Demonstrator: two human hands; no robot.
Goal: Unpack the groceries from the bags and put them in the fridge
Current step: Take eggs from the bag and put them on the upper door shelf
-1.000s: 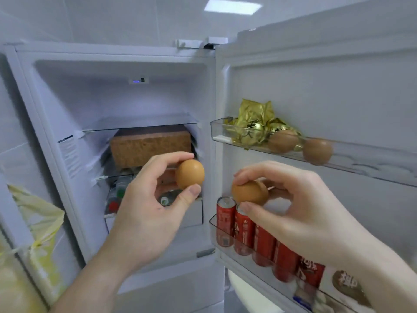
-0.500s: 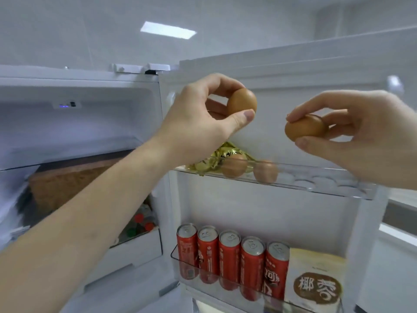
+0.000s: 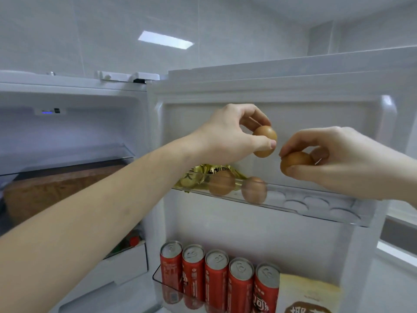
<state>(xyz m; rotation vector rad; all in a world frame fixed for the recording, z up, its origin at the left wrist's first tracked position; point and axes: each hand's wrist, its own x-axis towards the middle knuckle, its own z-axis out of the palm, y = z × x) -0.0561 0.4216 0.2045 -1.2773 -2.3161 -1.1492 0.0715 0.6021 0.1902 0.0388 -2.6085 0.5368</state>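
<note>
The fridge stands open, its door swung to the right. My left hand (image 3: 228, 136) pinches a brown egg (image 3: 264, 141) just above the door's upper clear egg shelf (image 3: 316, 203). My right hand (image 3: 347, 161) holds a second brown egg (image 3: 295, 162) a little lower and to the right, also above that shelf. Two eggs (image 3: 222, 182) (image 3: 253, 189) sit in the shelf's left hollows beside a gold foil packet (image 3: 198, 177). Several round hollows to the right hold nothing.
The lower door shelf holds several red cans (image 3: 216, 281) and a cream packet (image 3: 309, 297). Inside the fridge a brown box (image 3: 56, 188) lies under a glass shelf, with a drawer (image 3: 126, 260) below it. The door's right edge (image 3: 388, 154) is close to my right hand.
Both hands have risen from in front of the can shelf to the egg shelf. In the last half second they dropped lower and drew closer together over it.
</note>
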